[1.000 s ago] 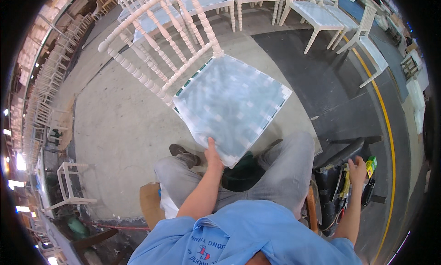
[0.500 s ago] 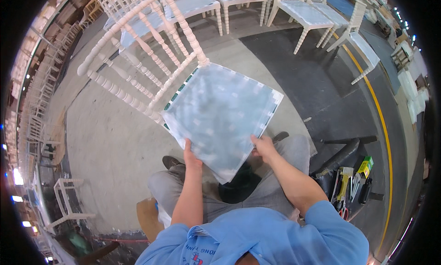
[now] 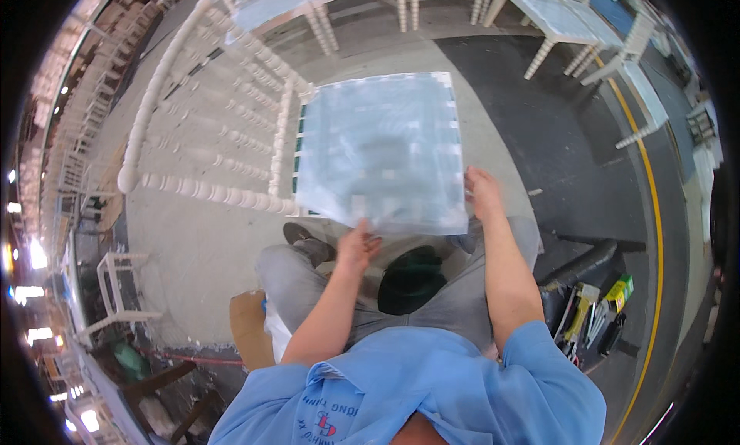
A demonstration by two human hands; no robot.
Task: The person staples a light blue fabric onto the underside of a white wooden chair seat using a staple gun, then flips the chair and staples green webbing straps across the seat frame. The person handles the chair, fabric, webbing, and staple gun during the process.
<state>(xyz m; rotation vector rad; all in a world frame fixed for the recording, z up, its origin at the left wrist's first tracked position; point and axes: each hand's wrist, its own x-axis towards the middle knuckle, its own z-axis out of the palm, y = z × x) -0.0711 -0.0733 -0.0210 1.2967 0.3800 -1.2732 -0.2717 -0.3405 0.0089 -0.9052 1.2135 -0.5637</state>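
A white chair (image 3: 231, 114) with a spindled back lies across my knees, its seat (image 3: 381, 152) wrapped in clear plastic film and facing up at me. My left hand (image 3: 357, 246) grips the near edge of the wrapped seat at its lower left. My right hand (image 3: 482, 192) holds the seat's lower right corner. The chair's back (image 3: 208, 129) stretches out to my left over the concrete floor. I sit in grey trousers and a blue shirt.
More white chairs (image 3: 555, 21) stand in rows along the top, and stacks of them line the left rim. A bag of tools (image 3: 593, 310) sits by my right leg. A brown cardboard piece (image 3: 248, 329) lies at my left. A yellow floor line (image 3: 655, 214) runs down the right.
My right hand came up from the tool bag and took the seat's corner. The chair has swung round so its seat faces me squarely and its back points left.
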